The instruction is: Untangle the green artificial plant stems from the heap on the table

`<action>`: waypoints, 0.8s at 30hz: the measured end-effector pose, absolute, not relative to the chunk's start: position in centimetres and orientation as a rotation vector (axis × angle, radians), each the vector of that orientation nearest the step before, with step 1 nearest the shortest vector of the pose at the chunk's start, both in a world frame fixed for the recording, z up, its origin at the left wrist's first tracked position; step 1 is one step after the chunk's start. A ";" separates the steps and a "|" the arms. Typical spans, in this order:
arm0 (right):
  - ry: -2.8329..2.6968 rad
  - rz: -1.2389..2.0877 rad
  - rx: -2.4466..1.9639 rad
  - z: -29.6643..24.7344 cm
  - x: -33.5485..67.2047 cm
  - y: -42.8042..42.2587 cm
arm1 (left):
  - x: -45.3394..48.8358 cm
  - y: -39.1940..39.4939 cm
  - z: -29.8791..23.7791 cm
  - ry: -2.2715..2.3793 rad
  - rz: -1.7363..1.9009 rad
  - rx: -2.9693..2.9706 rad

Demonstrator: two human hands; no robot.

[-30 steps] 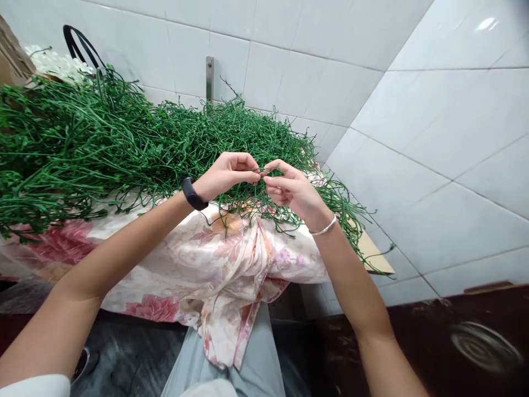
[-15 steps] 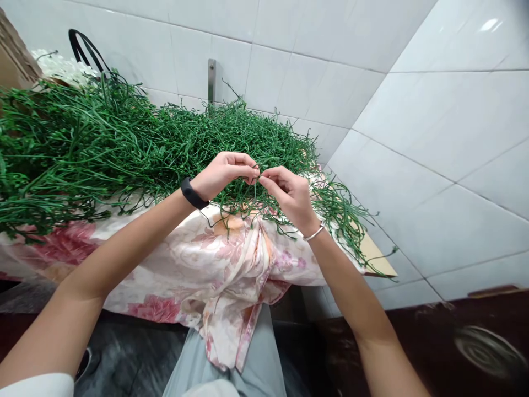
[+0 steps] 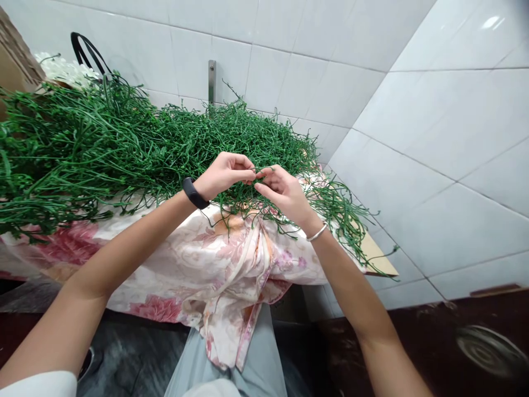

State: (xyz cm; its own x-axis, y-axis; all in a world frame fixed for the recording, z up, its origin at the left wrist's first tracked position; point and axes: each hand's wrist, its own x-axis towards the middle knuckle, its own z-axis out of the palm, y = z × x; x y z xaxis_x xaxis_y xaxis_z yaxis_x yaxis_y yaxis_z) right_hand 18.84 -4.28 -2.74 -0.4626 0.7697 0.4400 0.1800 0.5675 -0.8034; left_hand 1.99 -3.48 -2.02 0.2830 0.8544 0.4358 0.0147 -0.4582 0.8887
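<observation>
My left hand, with a black band on the wrist, is closed in a pinch on a thin green plastic-looking stem. Facing it, my right hand wears a pale bracelet. Its thumb stands slightly apart from the forefinger, whose tip touches the stem beside the left fingertips. Just behind and under both hands lies a large heap of green artificial stems, tangled together. The far end of the stem is lost among the heap.
A floral cloth covers the surface under the heap and hangs over my lap. White flowers and a cardboard box are at the far left. Tiled walls close off the back and right. A board corner sticks out at right.
The right thumb has parted from the forefinger, opening the pinch seen before. Both hands stay at nearly the same spot, the left still pinching.
</observation>
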 end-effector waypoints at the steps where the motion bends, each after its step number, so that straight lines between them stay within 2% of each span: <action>1: -1.983 0.780 -0.769 -2.9 18.8 -4.3 | 1.9 -3.5 -1.9 0.794 1.275 1.704; 3: -2.008 0.638 -0.807 -3.0 18.8 -4.3 | 1.8 -3.5 -1.7 0.777 1.271 1.692; 5: -1.977 0.651 -0.832 -2.8 18.8 -4.4 | 1.8 -3.7 -1.6 0.742 1.267 1.698; 9: -1.811 1.058 -0.817 -2.2 19.0 -4.5 | 1.9 -3.9 -1.6 0.674 1.261 1.807; 14: -1.673 1.584 -0.855 -1.8 20.0 -3.7 | 1.9 -4.0 -1.9 0.747 1.302 2.257; 16: -1.617 1.641 -0.898 -1.6 20.5 -3.3 | 1.7 -4.1 -1.8 0.804 1.370 2.309; 18: -1.643 1.435 -0.970 -1.5 20.8 -3.3 | 1.5 -4.0 -1.6 0.828 1.443 2.201; 24: -2.049 0.373 -1.140 -1.5 21.0 -3.7 | 1.0 -3.2 -1.3 0.812 1.639 1.670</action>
State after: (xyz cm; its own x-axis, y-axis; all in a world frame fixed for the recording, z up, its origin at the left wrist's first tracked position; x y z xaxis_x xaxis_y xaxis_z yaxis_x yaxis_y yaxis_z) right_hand 21.04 -3.72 -1.48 -0.3231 0.8216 0.4697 0.6036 0.5612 -0.5663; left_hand 1.03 -3.16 -1.30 0.0255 0.8035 0.5948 -0.0136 -0.5947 0.8039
